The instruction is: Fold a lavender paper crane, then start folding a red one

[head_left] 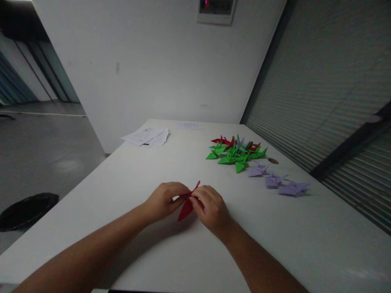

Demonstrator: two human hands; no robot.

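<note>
A red folded-paper crane (185, 209) is held between my two hands just above the white table (146, 252). One pointed red part reaches down toward me, and a thin tip sticks up between the hands. My left hand (167, 198) pinches it from the left with thumb and fingers. From the right, my right hand (213, 207) pinches it near the middle, its fingers hiding part of the paper. Beyond my right hand lies a cluster of green paper cranes (233, 156), with red paper cranes (224, 141) behind them.
Several purple paper cranes (273, 180) line the right side, near a round hole (273, 161) in the tabletop. Loose printed sheets (145, 136) lie at the far left, another sheet (189, 126) at the back. A black-lined bin (27, 209) stands left of the table; blinds (330, 81) border the right.
</note>
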